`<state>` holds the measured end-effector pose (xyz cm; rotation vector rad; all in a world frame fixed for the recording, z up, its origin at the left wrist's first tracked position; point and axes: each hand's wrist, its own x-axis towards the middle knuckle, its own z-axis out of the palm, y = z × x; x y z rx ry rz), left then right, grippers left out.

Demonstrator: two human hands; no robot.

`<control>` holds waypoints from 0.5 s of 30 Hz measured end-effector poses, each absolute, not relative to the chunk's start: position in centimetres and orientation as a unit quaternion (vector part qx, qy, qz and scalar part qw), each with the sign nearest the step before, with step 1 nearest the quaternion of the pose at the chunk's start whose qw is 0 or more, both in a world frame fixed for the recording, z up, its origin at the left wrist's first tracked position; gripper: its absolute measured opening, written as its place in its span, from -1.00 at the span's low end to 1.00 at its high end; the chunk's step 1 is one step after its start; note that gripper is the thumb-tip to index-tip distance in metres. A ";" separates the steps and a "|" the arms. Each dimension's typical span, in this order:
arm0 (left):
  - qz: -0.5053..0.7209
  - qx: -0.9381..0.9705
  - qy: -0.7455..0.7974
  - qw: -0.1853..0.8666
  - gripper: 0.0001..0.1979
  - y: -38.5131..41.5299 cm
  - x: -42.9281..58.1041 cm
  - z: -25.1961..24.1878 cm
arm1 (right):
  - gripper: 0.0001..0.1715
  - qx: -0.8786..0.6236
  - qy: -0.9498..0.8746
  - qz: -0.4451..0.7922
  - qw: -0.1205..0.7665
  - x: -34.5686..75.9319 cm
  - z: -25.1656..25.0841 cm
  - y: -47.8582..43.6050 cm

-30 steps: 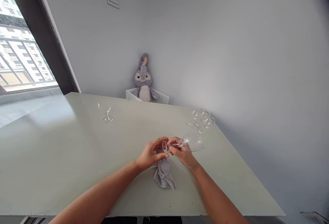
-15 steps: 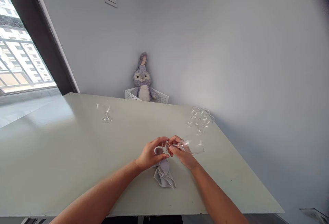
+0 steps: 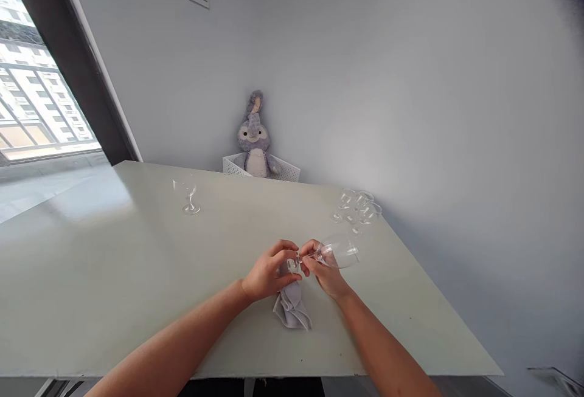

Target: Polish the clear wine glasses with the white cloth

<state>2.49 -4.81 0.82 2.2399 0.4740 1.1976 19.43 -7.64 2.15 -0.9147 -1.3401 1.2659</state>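
A clear stemmed glass point(image 3: 340, 252) is held nearly sideways above the table, its bowl toward the right and its foot toward the left. My right hand point(image 3: 323, 269) pinches its stem close to the bowl. My left hand point(image 3: 269, 269) curls around the foot, with thumb and fingers on either side of it. A light grey cloth point(image 3: 292, 307) hangs or lies crumpled under my left hand; its upper part reaches in between the fingers, and I cannot tell how firmly it is gripped.
Several stemmed glasses point(image 3: 358, 205) stand grouped near the right edge of the pale table point(image 3: 137, 287). One more stemmed glass point(image 3: 186, 195) stands at the back left. Behind the table a plush toy point(image 3: 254, 141) sits in a white perforated basket point(image 3: 288, 170) against the wall.
The stemmed glass has turned slightly in my hands, its bowl now a little higher and further left. Both hands keep their grip near the same spot.
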 end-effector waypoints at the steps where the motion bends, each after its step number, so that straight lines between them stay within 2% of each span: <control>1: 0.442 0.836 0.177 0.273 -0.74 -4.8 2.5 0.8 | -0.87 -0.386 -0.560 0.526 0.510 19.5 2.3 -7.7; 7: 0.432 0.844 0.179 0.263 -0.77 -4.8 2.5 0.8 | -0.88 -0.407 -0.573 0.523 0.482 19.5 3.1 -8.3; 15: 0.453 0.837 0.169 0.255 -0.74 -4.7 2.6 0.6 | -0.89 -0.405 -0.578 0.514 0.488 19.4 3.3 -8.2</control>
